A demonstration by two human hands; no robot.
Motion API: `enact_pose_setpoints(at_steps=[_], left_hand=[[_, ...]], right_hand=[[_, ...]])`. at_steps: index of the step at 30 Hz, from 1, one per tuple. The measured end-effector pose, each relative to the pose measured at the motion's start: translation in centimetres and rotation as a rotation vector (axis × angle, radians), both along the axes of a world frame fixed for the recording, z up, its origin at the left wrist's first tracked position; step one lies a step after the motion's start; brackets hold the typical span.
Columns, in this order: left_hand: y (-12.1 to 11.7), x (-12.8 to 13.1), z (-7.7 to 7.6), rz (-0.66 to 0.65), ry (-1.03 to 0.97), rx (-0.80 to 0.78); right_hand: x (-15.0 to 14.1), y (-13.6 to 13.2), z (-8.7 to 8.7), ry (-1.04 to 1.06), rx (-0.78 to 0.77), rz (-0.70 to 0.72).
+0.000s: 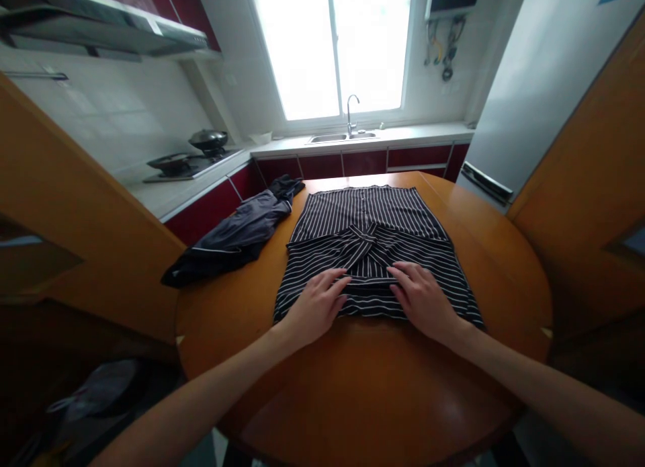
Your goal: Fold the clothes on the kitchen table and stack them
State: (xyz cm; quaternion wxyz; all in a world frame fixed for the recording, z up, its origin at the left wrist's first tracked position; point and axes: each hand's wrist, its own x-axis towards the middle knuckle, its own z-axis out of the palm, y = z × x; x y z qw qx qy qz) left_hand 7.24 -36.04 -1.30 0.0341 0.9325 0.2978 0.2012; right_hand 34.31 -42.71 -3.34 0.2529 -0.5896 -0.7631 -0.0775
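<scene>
A black garment with white stripes [363, 206] lies spread on the round wooden table [353, 386]. Its upper part has vertical stripes, and the nearer part has mostly sideways stripes with a crossed tie [365, 235] in the middle. My left hand [318, 299] rests on the near part, left of centre, fingers stretched out and apart. On the right of centre my right hand [420, 295] touches the same fabric, its fingers also spread. Between the hands a fold runs across the cloth. Neither hand visibly grips the fabric.
A crumpled dark grey and black garment [242, 225] lies at the table's left edge. Beyond are a counter with a sink [342, 137], a stove with a lidded pan [207, 140], and a fridge [544, 70] at right. A wooden door [75, 205] stands at left.
</scene>
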Motion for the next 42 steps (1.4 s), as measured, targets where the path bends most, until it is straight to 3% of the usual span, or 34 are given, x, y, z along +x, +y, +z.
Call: enact_pose_setpoints(at_steps=[4, 9, 17, 23, 35, 42], left_hand=[[0.3, 1.0, -0.9, -0.185, 0.182, -0.074], [0.7, -0.5, -3.0, -0.199, 0.244, -0.094], [-1.0, -5.0, -0.9, -0.123, 0.166, 0.107], [-1.3, -9.5, -1.1, -0.114, 0.191, 0.149], [-1.1, -12.5, -0.8, -0.085, 0.042, 0.088], [-0.9, -13.2, -1.3, -0.129, 0.07, 0.123]], right_hand=[[-1.2, -0.5, -1.6, -0.085, -0.133, 0.14], [-0.5, -1.6, -3.3, -0.13, -0.207, 0.143], [2.3, -5.1, -1.7, -0.166, -0.015, 0.152], [6.6, -8.5, -1.5, -0.263, -0.006, 0.06], [10.6, -9.7, -1.4, -0.291, 0.083, -0.004], [11.0, -10.3, -1.2, -0.229, 0.017, 0.082]])
